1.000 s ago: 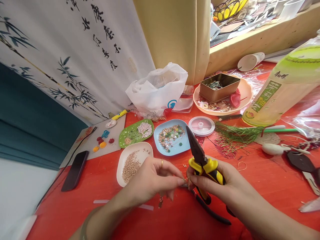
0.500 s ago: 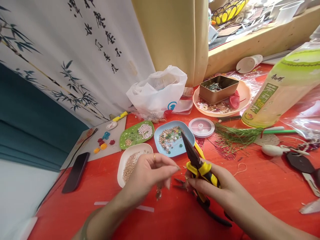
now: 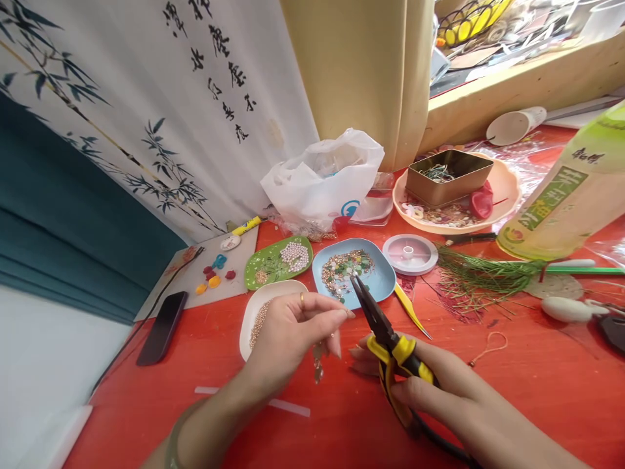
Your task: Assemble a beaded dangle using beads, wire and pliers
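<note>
My left hand (image 3: pixel 297 332) is closed in a pinch. From it hangs a small beaded dangle (image 3: pixel 318 366) with a clear drop at its end; the part between the fingertips is too small to make out. Long-nose pliers (image 3: pixel 375 312) with yellow-and-black handles are in my right hand (image 3: pixel 434 371), fingers wrapped around the grips. Their dark jaws point up and left, tips a little apart, just right of my left fingertips. Partly behind my left hand is a white dish (image 3: pixel 247 319) of gold beads. Beyond the pliers lies a blue dish (image 3: pixel 385 277) of mixed beads.
A green dish (image 3: pixel 273 260) of pearly beads, yellow tweezers (image 3: pixel 410 309) and a round pink-white case (image 3: pixel 410 254) lie ahead. A phone (image 3: pixel 162 327) is at left. To the right are green stems (image 3: pixel 483 277) and a large bottle (image 3: pixel 551 202).
The view has turned slightly left. The pliers have come down beside my left fingertips, and their tips have parted slightly. Dark jaws of a second tool under my right hand no longer show.
</note>
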`<action>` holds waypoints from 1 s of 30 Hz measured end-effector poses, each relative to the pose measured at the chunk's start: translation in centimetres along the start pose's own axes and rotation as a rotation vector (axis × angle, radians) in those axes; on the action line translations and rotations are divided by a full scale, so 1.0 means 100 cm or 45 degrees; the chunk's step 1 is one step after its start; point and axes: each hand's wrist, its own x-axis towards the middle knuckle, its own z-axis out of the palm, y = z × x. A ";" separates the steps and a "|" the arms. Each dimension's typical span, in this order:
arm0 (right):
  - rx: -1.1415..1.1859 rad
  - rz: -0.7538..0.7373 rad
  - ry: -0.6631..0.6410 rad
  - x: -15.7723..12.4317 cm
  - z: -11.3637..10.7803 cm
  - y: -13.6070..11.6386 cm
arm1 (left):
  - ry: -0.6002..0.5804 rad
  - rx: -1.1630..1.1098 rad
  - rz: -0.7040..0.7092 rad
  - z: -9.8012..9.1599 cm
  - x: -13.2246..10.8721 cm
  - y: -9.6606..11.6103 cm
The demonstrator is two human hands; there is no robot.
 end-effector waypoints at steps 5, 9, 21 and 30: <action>-0.190 -0.045 0.015 0.000 0.000 0.001 | -0.018 -0.017 0.032 -0.001 0.001 -0.001; -0.398 -0.241 -0.023 0.003 -0.007 -0.006 | -0.029 0.010 0.032 -0.002 0.001 0.000; -2.130 -1.459 0.442 0.019 -0.066 0.006 | 0.004 0.074 0.024 -0.001 -0.002 0.002; -1.946 -1.224 0.455 0.013 -0.043 -0.013 | -0.046 0.040 -0.093 0.006 0.000 -0.005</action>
